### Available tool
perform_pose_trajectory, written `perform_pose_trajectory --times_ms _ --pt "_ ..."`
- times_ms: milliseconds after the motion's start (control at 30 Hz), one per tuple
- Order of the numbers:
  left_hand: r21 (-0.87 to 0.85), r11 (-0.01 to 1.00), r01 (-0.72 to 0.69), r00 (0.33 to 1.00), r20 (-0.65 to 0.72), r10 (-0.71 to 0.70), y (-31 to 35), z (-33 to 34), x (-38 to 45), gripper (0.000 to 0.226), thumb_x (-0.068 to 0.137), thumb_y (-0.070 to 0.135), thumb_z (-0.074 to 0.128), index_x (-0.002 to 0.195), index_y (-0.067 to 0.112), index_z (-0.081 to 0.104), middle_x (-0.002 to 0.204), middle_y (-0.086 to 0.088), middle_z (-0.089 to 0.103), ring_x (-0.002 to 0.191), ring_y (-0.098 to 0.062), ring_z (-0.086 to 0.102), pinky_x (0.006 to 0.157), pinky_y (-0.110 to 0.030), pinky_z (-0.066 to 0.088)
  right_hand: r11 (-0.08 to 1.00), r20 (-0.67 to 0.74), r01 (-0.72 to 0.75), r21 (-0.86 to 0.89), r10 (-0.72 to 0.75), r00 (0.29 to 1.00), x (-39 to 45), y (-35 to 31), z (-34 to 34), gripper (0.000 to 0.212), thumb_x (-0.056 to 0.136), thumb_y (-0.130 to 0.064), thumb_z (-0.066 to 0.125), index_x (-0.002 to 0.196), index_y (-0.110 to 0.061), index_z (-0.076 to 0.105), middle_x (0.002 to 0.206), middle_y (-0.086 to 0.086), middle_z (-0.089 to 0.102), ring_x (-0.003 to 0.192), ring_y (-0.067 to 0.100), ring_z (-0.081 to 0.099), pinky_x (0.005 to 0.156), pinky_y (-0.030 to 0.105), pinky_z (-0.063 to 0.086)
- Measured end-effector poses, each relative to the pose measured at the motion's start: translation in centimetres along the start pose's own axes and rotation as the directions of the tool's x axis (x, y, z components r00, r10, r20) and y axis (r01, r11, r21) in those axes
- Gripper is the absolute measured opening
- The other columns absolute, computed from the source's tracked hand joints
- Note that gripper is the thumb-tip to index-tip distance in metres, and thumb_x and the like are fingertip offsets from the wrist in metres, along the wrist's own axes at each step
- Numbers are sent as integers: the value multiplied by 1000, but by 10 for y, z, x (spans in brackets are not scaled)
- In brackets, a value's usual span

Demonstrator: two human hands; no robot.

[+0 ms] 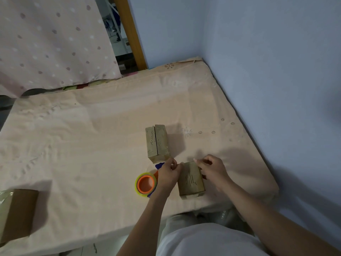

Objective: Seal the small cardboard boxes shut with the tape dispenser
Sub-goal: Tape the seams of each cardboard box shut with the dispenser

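On the peach bedsheet (92, 126), your left hand (168, 174) and right hand (212, 170) meet over the far end of the near box (191, 182), fingers curled as if pinching, though what they pinch is too small to tell. A second box (157, 143) lies just beyond, its top seam open. Your tape dispenser (146, 182) sits just left of your left wrist.

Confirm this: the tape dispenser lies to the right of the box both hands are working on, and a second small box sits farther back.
Not quite. The head view shows the tape dispenser to the left of that box, beside the left hand. The right hand and second box fit your description.
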State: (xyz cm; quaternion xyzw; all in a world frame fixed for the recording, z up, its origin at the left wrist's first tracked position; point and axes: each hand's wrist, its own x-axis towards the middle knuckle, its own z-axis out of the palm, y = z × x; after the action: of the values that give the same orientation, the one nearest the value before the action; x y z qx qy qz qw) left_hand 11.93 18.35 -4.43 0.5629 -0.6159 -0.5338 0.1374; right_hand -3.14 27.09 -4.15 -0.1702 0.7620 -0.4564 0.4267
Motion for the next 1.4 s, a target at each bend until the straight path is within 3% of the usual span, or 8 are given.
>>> perform_pose_trajectory --times_ms 167,267,467,600,767,900,1267,1400 --pt "53 983 178 978 -117 -171 7 10 -1 55 86 58 67 111 11 52 98 -1 61 93 -19 59 69 -27 42 968 -93 -74 -240 52 994 -1 -15 19 49 84 -54 72 110 -16 55 104 -5 59 98 21 61 74 32 49" --pt "76 962 261 956 -160 -246 12 12 -2 57 84 64 66 101 10 60 85 -1 61 76 -14 58 54 -22 38 931 -161 -166 -326 119 980 -2 -20 32 42 89 -52 67 93 -10 62 94 3 66 90 25 63 74 32 48" --pt "-48 935 352 915 -193 -354 16 8 2 41 84 51 71 77 15 53 78 -4 61 85 -25 66 85 -41 59 944 -165 -232 -232 197 966 4 -22 31 31 95 -37 64 88 -7 68 104 13 71 90 30 64 82 34 53" --pt "-102 921 375 906 -171 -388 16 7 1 38 92 46 63 76 13 52 81 -8 62 90 -29 67 89 -44 58 945 -155 -296 -137 275 949 4 -24 30 38 98 -27 60 121 3 61 123 19 65 112 37 62 86 35 50" --pt "-275 866 417 872 -148 -467 19 6 -4 36 96 40 57 85 6 52 87 -9 61 82 -22 61 85 -39 58 944 -141 -320 -81 307 941 2 -22 29 37 99 -33 54 112 1 62 111 13 65 102 33 63 76 31 46" --pt "-84 921 381 885 -256 -390 32 12 -14 44 93 50 58 82 8 52 77 -5 56 76 -18 56 77 -35 53 942 -152 -316 -118 297 943 -4 -23 35 47 89 -54 67 93 -8 59 92 5 59 88 25 56 73 31 46" --pt "-58 916 396 901 -165 -400 35 12 -7 28 91 32 53 98 6 63 105 -17 65 102 -36 63 86 -39 52 932 -145 -355 -80 341 929 4 -23 36 23 94 -21 52 104 -1 58 100 12 62 79 24 56 64 28 42" --pt "11 928 373 904 -227 -361 37 15 -13 32 91 36 54 101 7 61 92 -9 64 88 -27 62 79 -36 52 937 -171 -322 -137 298 939 2 -22 37 36 95 -41 62 98 -7 53 101 11 59 96 31 59 75 31 45"
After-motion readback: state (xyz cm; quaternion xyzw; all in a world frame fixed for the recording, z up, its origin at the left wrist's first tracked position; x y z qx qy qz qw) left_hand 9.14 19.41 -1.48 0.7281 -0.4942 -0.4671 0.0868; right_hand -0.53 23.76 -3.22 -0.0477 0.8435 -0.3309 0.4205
